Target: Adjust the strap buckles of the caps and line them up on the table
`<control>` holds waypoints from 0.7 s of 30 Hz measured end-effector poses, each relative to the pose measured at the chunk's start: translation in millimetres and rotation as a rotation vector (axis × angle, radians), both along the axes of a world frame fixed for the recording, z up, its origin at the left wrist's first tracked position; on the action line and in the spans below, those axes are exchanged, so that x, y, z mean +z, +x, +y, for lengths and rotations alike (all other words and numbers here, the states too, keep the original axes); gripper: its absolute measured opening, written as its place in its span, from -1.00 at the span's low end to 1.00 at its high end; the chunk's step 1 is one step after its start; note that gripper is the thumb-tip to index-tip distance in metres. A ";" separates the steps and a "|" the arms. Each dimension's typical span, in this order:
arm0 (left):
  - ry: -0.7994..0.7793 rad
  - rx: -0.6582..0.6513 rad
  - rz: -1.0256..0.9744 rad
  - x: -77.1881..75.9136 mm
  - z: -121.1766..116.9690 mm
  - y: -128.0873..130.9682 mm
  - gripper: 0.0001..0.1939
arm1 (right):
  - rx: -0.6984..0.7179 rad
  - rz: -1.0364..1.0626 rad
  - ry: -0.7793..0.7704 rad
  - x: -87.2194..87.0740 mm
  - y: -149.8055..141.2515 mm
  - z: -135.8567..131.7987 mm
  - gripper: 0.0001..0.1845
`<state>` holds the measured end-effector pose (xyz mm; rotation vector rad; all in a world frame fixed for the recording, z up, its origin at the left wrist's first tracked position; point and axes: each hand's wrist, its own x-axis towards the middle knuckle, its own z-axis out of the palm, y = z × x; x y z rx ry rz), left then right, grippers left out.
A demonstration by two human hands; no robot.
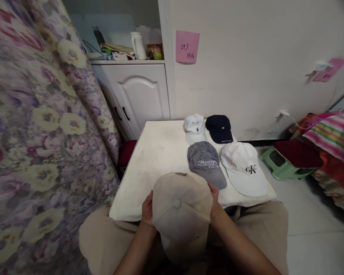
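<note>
A beige baseball cap (pixel 180 206) is held between my two hands over the near edge of the table, its brim pointing toward me. My left hand (pixel 148 209) grips the cap's left side, and my right hand (pixel 215 198) grips its right side; some fingers are hidden by the cap. Just beyond lies a grey cap (pixel 203 156) with white lettering. To its right rests a white cap (pixel 240 168) with black letters. Farther back are a smaller white cap (pixel 194 128) and a navy cap (pixel 219 128), side by side.
The caps lie on a cream-covered table (pixel 149 160). A flowered curtain (pixel 46 145) hangs at the left. Behind stand a white cabinet (pixel 140 91) and a wall with a pink note (pixel 187 47). At right are a green stool (pixel 286 164) and a striped bedcover (pixel 335 133).
</note>
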<state>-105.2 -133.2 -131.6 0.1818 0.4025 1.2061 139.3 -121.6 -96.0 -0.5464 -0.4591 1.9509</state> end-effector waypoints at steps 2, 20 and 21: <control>-0.026 -0.014 0.021 2.1 -0.4 1.5 -0.65 | 0.029 0.026 -0.014 1.0 -2.1 0.1 -0.61; -0.126 -0.042 0.073 17.1 -7.1 4.7 -0.73 | 0.139 0.064 -0.031 2.4 10.3 -9.4 -0.41; -0.128 -0.038 0.072 18.0 -7.8 4.8 -0.73 | 0.129 0.059 -0.034 -1.8 11.6 -14.5 -0.43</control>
